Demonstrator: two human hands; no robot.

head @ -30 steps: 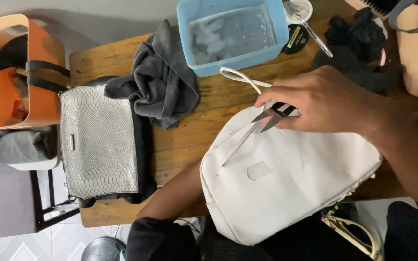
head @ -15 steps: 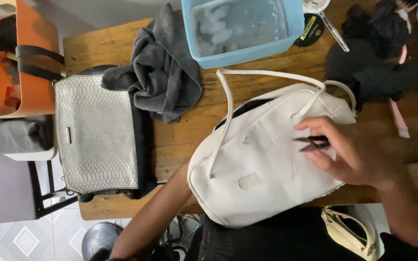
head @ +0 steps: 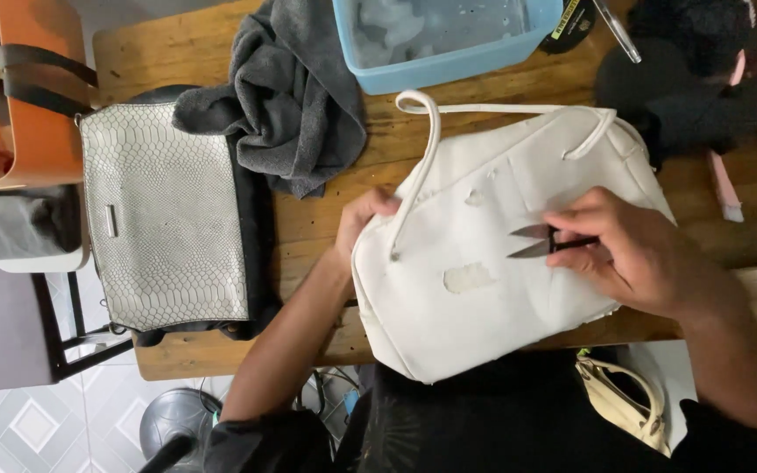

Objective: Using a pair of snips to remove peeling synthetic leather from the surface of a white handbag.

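A white handbag [head: 449, 315] lies on the wooden table [head: 308, 232], its surface peeled in a couple of patches. My left hand [head: 363, 219] grips the bag's upper left edge beside the white strap [head: 418, 166]. My right hand [head: 633, 254] rests on the bag's right side and holds small metal snips [head: 536, 243], blades parted and pointing left over the leather.
A silver snakeskin bag [head: 164, 215] lies at the left, an orange bag [head: 32, 114] beyond it. A grey cloth [head: 295, 105] and a blue plastic tub [head: 449, 35] sit at the back. Black cloth [head: 694, 79] is at the right; a cream bag [head: 628, 403] hangs below.
The white bag has shifted and turned on the table. My left hand has come up to grip its left edge. My right hand with the snips stays on the bag's right side.
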